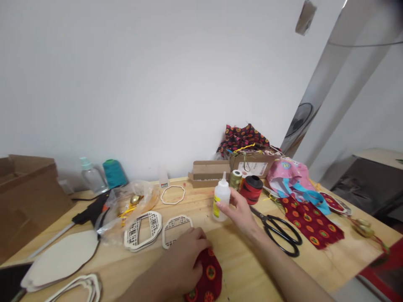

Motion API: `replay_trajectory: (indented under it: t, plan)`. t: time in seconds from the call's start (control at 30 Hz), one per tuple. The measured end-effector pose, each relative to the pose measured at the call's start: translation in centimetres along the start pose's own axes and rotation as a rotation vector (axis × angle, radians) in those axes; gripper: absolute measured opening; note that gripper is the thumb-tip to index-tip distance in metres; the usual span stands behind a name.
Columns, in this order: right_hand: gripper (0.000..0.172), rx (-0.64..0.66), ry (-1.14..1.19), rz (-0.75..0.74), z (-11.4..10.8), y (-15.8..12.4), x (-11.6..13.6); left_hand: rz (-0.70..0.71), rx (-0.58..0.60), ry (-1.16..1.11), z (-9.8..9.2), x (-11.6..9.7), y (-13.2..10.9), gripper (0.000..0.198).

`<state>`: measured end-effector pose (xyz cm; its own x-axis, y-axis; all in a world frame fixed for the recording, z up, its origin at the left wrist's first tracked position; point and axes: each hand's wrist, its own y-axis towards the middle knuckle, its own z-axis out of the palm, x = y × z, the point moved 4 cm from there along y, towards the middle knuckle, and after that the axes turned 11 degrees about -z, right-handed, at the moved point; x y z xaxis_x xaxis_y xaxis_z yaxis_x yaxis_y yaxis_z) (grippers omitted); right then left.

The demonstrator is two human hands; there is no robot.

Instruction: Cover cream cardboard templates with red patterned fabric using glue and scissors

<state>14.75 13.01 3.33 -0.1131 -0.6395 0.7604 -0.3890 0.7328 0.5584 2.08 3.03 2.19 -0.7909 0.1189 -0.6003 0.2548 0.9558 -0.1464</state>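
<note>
My right hand (238, 212) grips a white squeeze glue bottle (222, 199) with a narrow nozzle and a yellow label. The bottle is upright at the table's middle; whether its base touches the wood I cannot tell. My left hand (189, 260) is closed over a dark red piece of patterned fabric (210, 274) with rounded corners and orange motifs, near the front edge of the view. Its fingers curl over the upper left side and hide part of it. Just beyond the left hand lies a pale lattice frame (176, 226).
Black-handled scissors (280, 230), a red thread spool (252, 189) and red cloth (310, 220) lie to the right. At left are stacked lattice frames (143, 230), a plastic bag (126, 209), pale boards (63, 256) and a glue gun (91, 214). A cardboard box (210, 173) stands behind.
</note>
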Motion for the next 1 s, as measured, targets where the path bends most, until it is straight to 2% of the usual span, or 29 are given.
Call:
replay_trajectory:
  t: [0.17, 0.27, 0.37, 0.43, 0.5, 0.63, 0.7, 0.77, 0.87, 0.93, 1.0]
  plan:
    - [0.033, 0.132, 0.218, 0.022, 0.1, -0.9, 1.6, -0.032, -0.025, -0.021, 0.1, 0.5, -0.4, 0.040]
    - [0.034, 0.161, 0.342, 0.163, -0.4, -2.4, 2.2, -0.035, -0.019, -0.031, 0.2, 0.8, -0.6, 0.036]
    - [0.039, 0.123, 0.508, 0.304, -1.5, -4.0, 2.1, -0.033, -0.011, -0.036, 0.3, 1.0, -0.7, 0.032]
    - [0.045, 0.056, 0.595, 0.355, -2.5, -4.8, 1.9, -0.030, -0.017, -0.030, 0.3, 1.1, -0.8, 0.034]
    - [0.048, -0.069, 0.702, 0.383, -3.6, -5.4, 1.6, -0.023, -0.024, -0.010, 0.3, 1.2, -0.7, 0.041]
    - [0.037, -0.382, 0.939, 0.464, -4.6, -7.0, 1.2, 0.005, -0.027, 0.055, 0.5, 1.0, -0.3, 0.048]
    - [0.031, -0.426, 1.020, 0.525, -4.0, -7.8, 1.3, 0.015, -0.029, 0.069, 0.5, 0.9, -0.3, 0.044]
    - [0.031, -0.378, 1.053, 0.548, -3.1, -8.5, 1.7, 0.016, -0.032, 0.081, 0.5, 0.7, -0.4, 0.041]
    - [0.037, -0.149, 0.948, 0.505, -2.1, -8.7, 2.5, 0.012, -0.038, 0.137, 0.4, 0.4, -1.0, 0.038]
    - [0.039, 0.019, 0.745, 0.463, -2.0, -8.6, 2.9, 0.020, -0.024, 0.212, 0.6, 0.2, -1.4, 0.038]
    - [0.037, 0.108, 0.455, 0.390, -2.7, -8.1, 3.0, 0.037, -0.008, 0.303, 1.1, 0.3, -1.6, 0.037]
